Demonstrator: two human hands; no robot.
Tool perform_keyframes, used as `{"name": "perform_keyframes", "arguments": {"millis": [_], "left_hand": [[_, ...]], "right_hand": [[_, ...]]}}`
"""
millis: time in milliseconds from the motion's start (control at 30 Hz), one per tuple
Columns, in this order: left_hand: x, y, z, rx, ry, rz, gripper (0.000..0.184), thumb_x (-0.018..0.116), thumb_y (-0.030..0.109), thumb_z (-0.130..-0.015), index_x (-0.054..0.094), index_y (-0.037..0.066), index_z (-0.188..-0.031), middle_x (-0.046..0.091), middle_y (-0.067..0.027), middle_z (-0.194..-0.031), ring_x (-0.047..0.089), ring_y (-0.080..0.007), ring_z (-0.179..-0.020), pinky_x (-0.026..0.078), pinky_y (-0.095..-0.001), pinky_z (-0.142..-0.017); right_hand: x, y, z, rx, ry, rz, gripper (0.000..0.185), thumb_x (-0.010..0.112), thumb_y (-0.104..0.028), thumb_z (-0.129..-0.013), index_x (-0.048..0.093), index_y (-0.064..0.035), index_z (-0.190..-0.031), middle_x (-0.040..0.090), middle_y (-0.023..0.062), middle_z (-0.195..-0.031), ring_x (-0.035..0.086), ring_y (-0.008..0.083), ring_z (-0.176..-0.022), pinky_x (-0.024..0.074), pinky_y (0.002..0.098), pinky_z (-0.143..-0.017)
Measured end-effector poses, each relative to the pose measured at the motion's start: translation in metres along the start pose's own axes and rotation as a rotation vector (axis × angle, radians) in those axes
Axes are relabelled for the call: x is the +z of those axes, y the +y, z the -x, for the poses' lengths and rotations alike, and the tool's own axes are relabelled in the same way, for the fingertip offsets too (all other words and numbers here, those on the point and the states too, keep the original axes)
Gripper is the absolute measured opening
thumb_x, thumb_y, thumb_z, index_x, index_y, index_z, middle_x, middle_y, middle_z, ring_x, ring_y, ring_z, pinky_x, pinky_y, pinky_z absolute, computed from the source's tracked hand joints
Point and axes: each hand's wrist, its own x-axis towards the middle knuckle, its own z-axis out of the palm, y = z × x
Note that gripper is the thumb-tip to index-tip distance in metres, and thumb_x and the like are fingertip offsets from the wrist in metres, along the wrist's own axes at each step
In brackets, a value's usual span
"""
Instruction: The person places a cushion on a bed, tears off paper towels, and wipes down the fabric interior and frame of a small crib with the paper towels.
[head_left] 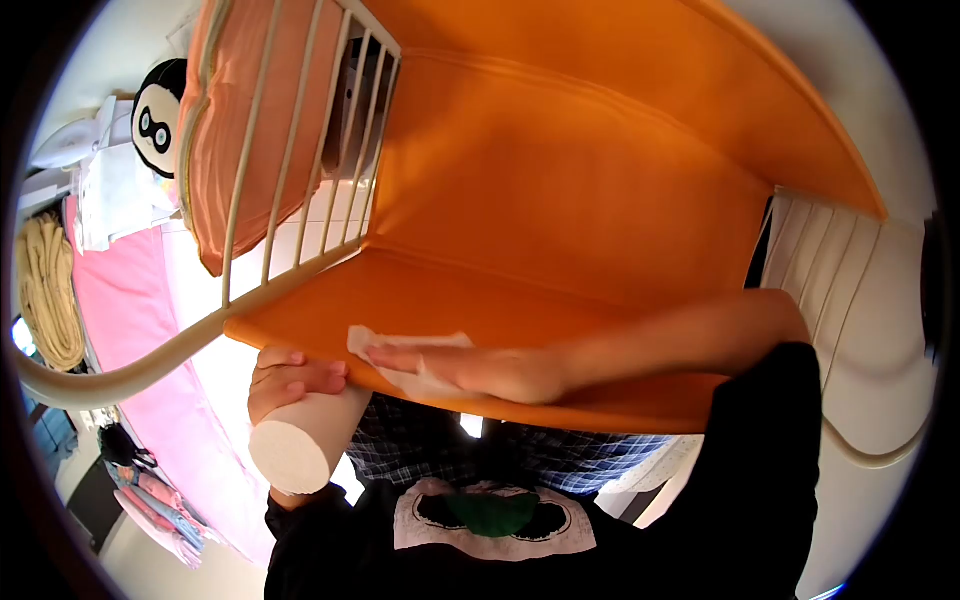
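Note:
My left hand (pixel 290 380) is wrapped round a white paper roll (pixel 300 440) near the left front corner of an orange padded seat (pixel 560 180). The roll's round end faces me. My right hand (pixel 470 370) lies flat over a crumpled white tissue (pixel 420 350) on the seat's front edge, its fingers stretched toward the left. Part of the tissue shows above and below the fingers. The right forearm is slightly blurred and crosses the front of the orange surface.
Cream metal bars (pixel 300 150) stand at the left of the seat, with a peach cushion (pixel 250 130) behind them. White bars (pixel 840 250) are at the right. Farther left are a black-and-white plush (pixel 157 120), a pink cover (pixel 130 300) and a folded beige towel (pixel 48 290).

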Motion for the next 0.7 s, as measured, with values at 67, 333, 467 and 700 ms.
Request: {"name": "perform_keyframes", "arguments": {"millis": [67, 333, 467, 700], "left_hand": [[0.006, 0.004, -0.001, -0.015, 0.037, 0.018, 0.024, 0.062, 0.008, -0.083, 0.046, 0.012, -0.101, 0.067, -0.0065, -0.075, 0.065, -0.0191, -0.077, 0.042, -0.0317, -0.087], [0.007, -0.011, 0.012, 0.033, 0.060, 0.046, 0.021, 0.057, 0.012, -0.087, 0.046, 0.009, -0.104, 0.066, -0.0070, -0.074, 0.065, -0.0185, -0.075, 0.041, -0.0327, -0.089], [0.004, -0.005, 0.014, 0.011, 0.092, -0.029, 0.022, 0.057, 0.018, -0.087, 0.047, 0.009, -0.104, 0.065, -0.0077, -0.076, 0.064, -0.0177, -0.076, 0.040, -0.0356, -0.091], [0.021, 0.031, 0.004, -0.208, 0.078, 0.294, 0.029, 0.062, 0.025, -0.084, 0.050, 0.009, -0.104, 0.064, -0.0086, -0.072, 0.064, -0.0226, -0.073, 0.035, -0.0455, -0.098]], "right_hand": [[-0.013, 0.079, -0.021, -0.060, 0.060, 0.118, 0.053, 0.019, -0.030, -0.099, 0.016, -0.0031, -0.145, 0.017, 0.0121, -0.150, 0.017, 0.0211, -0.139, 0.0114, 0.0304, -0.112], [-0.076, 0.146, 0.044, 0.291, 0.277, 0.099, 0.050, 0.029, -0.033, -0.099, 0.030, -0.0047, -0.140, 0.033, 0.0092, -0.143, 0.033, 0.0158, -0.130, 0.0250, 0.0268, -0.106], [-0.053, 0.099, 0.092, 0.539, 0.294, 0.081, 0.050, 0.028, -0.036, -0.099, 0.030, -0.0076, -0.141, 0.033, 0.0066, -0.143, 0.031, 0.0152, -0.130, 0.0249, 0.0265, -0.105], [-0.001, 0.015, 0.111, 0.860, 0.237, -0.202, 0.053, 0.026, -0.039, -0.100, 0.026, -0.0082, -0.143, 0.027, 0.0081, -0.146, 0.023, 0.0189, -0.136, 0.0178, 0.0279, -0.110]]}}
